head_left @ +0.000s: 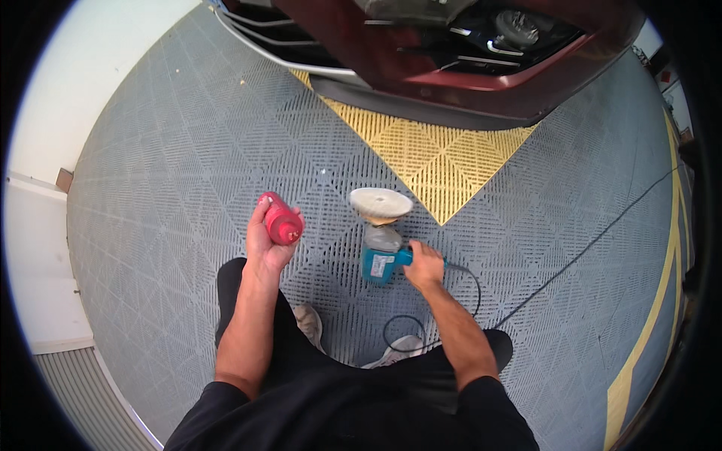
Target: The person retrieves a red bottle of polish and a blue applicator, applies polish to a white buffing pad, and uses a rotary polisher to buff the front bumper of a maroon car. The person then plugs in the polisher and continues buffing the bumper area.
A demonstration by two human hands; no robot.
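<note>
A red plastic bottle [279, 219] is gripped in my left hand [271, 242], its cap end tilted down towards me. My right hand [426, 265] is closed round the handle of a teal corded power polisher [379, 264]. The polisher's round whitish pad [381, 202] points away from me, towards the car. Beyond both hands is the front bumper of a dark red car [451, 93], with its headlight [516, 28] above.
Grey slatted floor tiles [169, 225] lie underfoot, with a yellow tiled section [443, 163] below the bumper. A black power cord [586, 248] loops near my right shoe [401, 350] and runs off right. A white wall [39, 225] stands at left.
</note>
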